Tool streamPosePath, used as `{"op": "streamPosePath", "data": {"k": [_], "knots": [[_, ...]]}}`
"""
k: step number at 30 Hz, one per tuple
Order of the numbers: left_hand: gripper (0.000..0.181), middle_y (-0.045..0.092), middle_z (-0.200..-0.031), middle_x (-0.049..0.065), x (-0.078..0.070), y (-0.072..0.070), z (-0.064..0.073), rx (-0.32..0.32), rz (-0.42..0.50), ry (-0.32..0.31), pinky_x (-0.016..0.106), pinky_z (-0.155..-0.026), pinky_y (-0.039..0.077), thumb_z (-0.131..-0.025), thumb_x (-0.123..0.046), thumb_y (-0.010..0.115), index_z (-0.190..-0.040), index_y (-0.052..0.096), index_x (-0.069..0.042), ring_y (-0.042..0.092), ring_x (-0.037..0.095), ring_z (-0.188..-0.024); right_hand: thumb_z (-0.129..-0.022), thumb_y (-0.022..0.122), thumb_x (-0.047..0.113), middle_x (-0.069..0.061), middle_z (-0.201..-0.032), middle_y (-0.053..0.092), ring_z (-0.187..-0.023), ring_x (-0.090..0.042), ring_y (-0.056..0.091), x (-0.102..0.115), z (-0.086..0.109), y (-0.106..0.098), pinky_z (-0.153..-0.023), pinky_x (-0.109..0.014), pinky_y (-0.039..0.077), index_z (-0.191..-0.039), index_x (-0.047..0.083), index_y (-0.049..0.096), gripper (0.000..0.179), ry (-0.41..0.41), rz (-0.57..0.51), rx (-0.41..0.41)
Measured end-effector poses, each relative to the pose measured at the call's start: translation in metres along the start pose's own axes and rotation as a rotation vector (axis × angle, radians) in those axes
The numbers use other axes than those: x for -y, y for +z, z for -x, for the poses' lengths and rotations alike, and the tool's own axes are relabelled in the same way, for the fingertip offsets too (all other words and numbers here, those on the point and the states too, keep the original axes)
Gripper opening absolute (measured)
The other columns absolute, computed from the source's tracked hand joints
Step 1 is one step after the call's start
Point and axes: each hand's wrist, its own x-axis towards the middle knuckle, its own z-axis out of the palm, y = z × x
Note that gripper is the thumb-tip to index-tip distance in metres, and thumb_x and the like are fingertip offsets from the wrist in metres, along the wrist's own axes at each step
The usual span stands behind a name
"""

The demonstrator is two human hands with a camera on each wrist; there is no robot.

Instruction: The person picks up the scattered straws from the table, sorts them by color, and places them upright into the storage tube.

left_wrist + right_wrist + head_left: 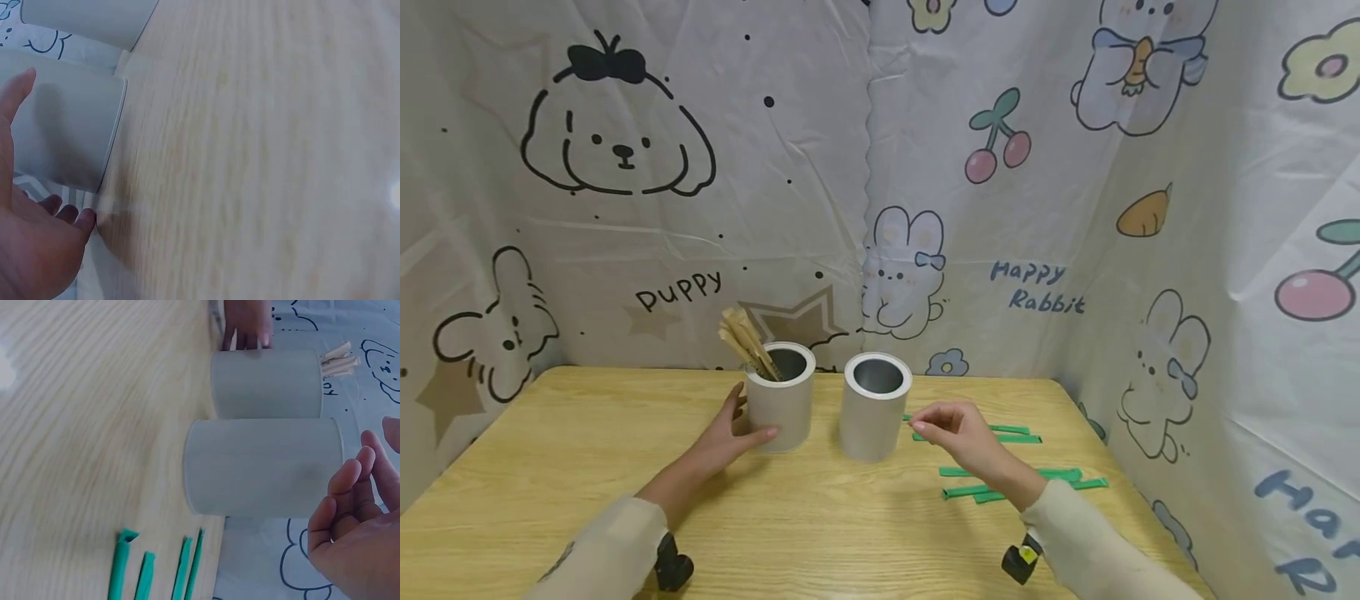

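Two pale cylindrical cups stand upright side by side. Several tan paper-like sticks [749,343] lean out of the left cup [781,417]. Inside the right cup [871,425], only the dark inner wall shows. My left hand [726,437] is spread around the left cup's near-left side, thumb across its front. In the left wrist view the thumb [17,94] stands a little off the cup, casting a shadow on it. Just right of the right cup hovers my right hand [962,433], fingers loosely bent and holding nothing; a gap shows between thumb and fingertips [344,478] in the right wrist view.
Several thin green sticks [1026,490] lie flat on the wooden table [820,533], some partly behind my right hand and forearm. A printed cloth [805,208] hangs behind the table and along its right side. Small black devices [1021,560] sit at both wrists.
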Motion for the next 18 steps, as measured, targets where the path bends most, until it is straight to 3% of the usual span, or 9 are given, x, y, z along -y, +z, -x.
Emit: {"op": "streamPosePath", "data": {"k": [6, 13, 18], "knots": [[0.105, 0.013, -0.163, 0.036, -0.002, -0.002, 0.013, -0.049, -0.023, 0.029, 0.067, -0.118, 0.027, -0.094, -0.031, 0.072, -0.162, -0.005, -0.005, 0.017, 0.056, -0.149, -0.102, 0.061, 0.019, -0.011, -0.104, 0.068, -0.082, -0.009, 0.057, -0.013, 0.008, -0.003, -0.077, -0.023, 0.051, -0.111, -0.005, 0.07, 0.027, 0.005, 0.033, 0.013], [0.085, 0.023, -0.16, 0.033, -0.005, -0.005, 0.028, -0.08, -0.025, 0.041, 0.067, -0.117, 0.029, -0.097, -0.025, 0.068, -0.159, 0.014, -0.004, 0.023, 0.055, -0.147, -0.102, 0.061, 0.02, -0.002, -0.103, 0.07, -0.084, -0.005, 0.061, -0.027, 0.018, -0.009, -0.08, -0.024, 0.054, -0.112, -0.003, 0.071, 0.027, 0.02, 0.056, 0.005], [0.072, 0.029, -0.158, 0.032, -0.008, -0.008, 0.039, -0.101, -0.062, 0.044, 0.068, -0.113, 0.036, -0.101, -0.029, 0.062, -0.156, 0.024, -0.002, 0.031, 0.056, -0.143, -0.102, 0.061, 0.022, -0.013, -0.111, 0.071, -0.09, -0.005, 0.064, -0.035, 0.027, -0.015, -0.085, -0.028, 0.056, -0.112, -0.002, 0.071, 0.028, 0.053, 0.086, -0.002]]}}
